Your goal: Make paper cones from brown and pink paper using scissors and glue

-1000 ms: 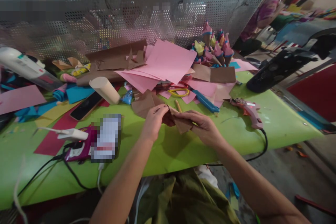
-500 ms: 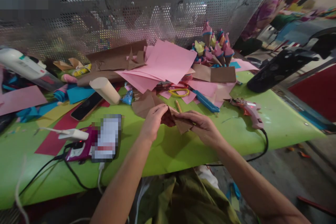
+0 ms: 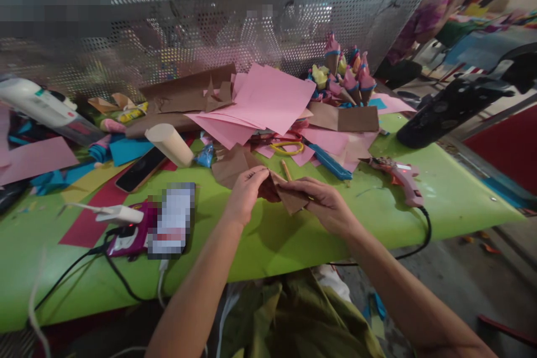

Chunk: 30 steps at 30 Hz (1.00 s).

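Between my hands, above the near part of the green table point(image 3: 268, 260), is a piece of brown paper point(image 3: 289, 197), bent into a folded or rolled shape. My left hand point(image 3: 248, 190) pinches its upper left edge between thumb and fingers. My right hand point(image 3: 322, 201) grips its right side, the fingers closed over it. A pencil point(image 3: 286, 170) lies just beyond the paper. More brown paper point(image 3: 229, 166) rests behind my left hand. The inside of the held paper is mostly in shadow.
Pink sheets point(image 3: 268, 100) pile up at the back. A pink glue gun point(image 3: 405, 179) lies right, its cord over the edge. A blue cutter point(image 3: 331, 161), yellow-handled scissors point(image 3: 287, 148), paper cones point(image 3: 352, 81) and a black bottle point(image 3: 444, 109) stand around. A phone point(image 3: 170, 224) and power strip point(image 3: 126, 235) lie left.
The view has shifted very slightly, so the table things sit a little further right. Both hands keep the same hold on the brown paper.
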Available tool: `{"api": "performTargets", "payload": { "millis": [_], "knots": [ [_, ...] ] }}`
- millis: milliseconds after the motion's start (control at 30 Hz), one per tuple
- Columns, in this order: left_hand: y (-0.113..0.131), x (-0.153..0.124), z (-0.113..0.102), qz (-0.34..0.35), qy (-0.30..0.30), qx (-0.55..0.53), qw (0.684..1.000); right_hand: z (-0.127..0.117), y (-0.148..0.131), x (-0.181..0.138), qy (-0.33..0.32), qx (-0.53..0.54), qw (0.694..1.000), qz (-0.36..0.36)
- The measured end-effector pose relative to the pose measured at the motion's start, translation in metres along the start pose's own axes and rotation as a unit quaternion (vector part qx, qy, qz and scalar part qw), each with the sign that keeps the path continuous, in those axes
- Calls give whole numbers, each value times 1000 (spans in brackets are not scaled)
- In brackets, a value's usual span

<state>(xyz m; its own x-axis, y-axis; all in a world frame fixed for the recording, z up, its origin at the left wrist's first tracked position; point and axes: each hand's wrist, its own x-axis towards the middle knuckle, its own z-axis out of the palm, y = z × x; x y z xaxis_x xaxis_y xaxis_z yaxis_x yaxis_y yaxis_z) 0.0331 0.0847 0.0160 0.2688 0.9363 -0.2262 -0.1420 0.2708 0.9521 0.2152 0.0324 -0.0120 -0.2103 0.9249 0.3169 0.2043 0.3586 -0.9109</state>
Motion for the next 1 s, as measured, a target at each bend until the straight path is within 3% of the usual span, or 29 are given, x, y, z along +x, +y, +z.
{"api": "performTargets", "payload": {
  "millis": [300,667,1000],
  "knots": [
    [4,2,-5,-30,-72,-3,997,-1,2,0,1,-8,1000,2],
    [6,-1,-2,-4,-44,46,998,0,0,0,-4,-8,1000,6],
    [3,-1,-3,9,-33,52,998,-2,-3,1,-19,81,995,48]
  ]
}}
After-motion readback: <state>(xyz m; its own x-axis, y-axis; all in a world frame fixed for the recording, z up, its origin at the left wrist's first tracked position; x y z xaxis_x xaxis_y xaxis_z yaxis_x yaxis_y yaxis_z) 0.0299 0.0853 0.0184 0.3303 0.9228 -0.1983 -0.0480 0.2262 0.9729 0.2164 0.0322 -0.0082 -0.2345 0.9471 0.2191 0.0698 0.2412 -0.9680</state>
